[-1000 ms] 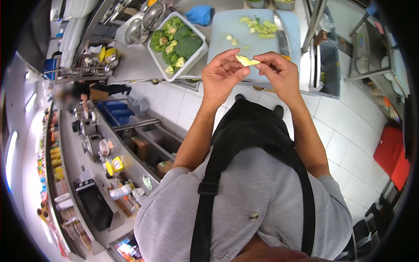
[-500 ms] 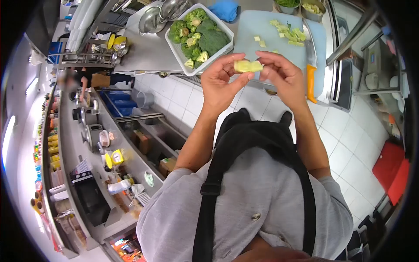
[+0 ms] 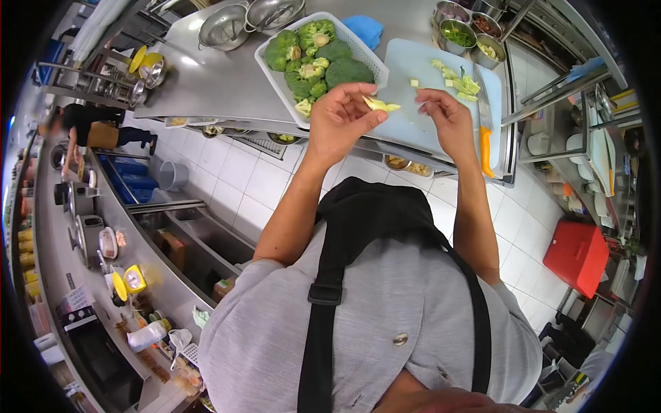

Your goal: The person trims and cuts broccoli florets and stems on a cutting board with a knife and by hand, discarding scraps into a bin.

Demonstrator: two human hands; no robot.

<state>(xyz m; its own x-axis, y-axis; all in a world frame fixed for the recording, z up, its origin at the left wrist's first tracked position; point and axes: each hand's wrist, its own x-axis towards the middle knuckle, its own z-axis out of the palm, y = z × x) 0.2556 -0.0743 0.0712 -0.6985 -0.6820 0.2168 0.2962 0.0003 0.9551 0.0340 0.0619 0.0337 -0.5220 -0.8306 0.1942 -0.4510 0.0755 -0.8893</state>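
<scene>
My left hand (image 3: 336, 127) is closed on a pale green piece of vegetable stem (image 3: 381, 104), pinched between thumb and fingers. To its right, my right hand (image 3: 451, 127) is apart from the stem, its fingers curled towards the thumb; whatever they may hold is too small to make out. Beneath both hands lies a pale blue cutting board (image 3: 403, 62). Green trimmings (image 3: 468, 85) and a small pale cube (image 3: 414, 82) rest on it. A knife with an orange handle (image 3: 486, 153) lies along the board's right side. Broccoli (image 3: 348, 74) fills a white basket (image 3: 272, 88) beside my left hand.
Metal bowls (image 3: 224, 29) and a blue cloth (image 3: 363, 31) sit at the back of the steel counter (image 3: 186, 89). Small containers of cut greens (image 3: 457, 34) stand behind the board. A red box (image 3: 577, 258) is on the right. Another person (image 3: 89, 127) stands at the far left.
My right hand has come away from the stem piece and moved slightly right. The stem stays in my left hand, now turned. The view has shifted, showing more of the counter.
</scene>
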